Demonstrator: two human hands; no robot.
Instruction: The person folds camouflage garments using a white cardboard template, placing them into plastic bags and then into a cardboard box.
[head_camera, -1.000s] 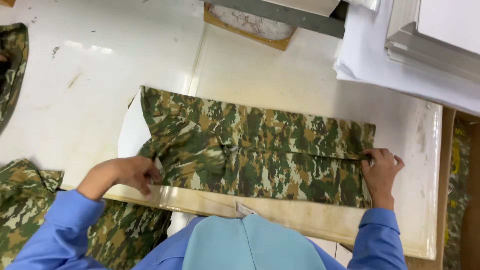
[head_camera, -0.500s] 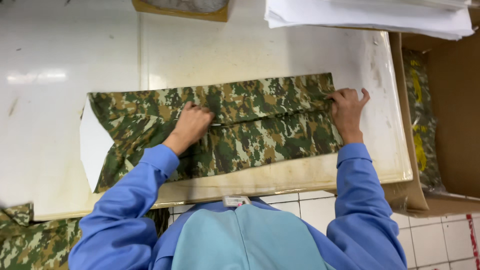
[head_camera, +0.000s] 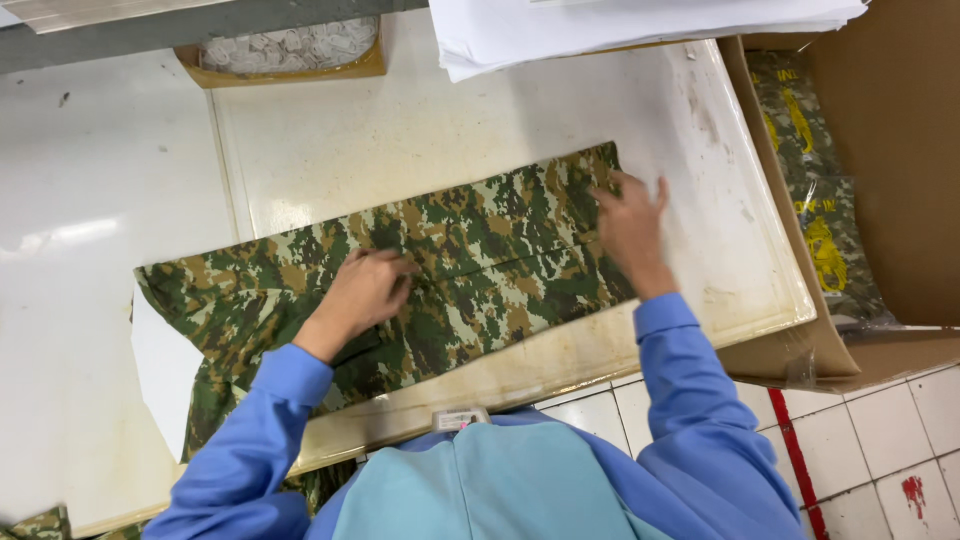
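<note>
Both hands press flat on a folded camouflage garment on a white table.

The table (head_camera: 330, 150) fills the frame; the camouflage garment (head_camera: 470, 270) lies diagonally across its centre, left hand (head_camera: 362, 295) open mid-cloth, right hand (head_camera: 630, 228) spread open at its upper-right end, neither gripping.

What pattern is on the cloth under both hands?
The folded cloth has a green, brown and tan camouflage pattern, seen clearly in the head view.
</note>
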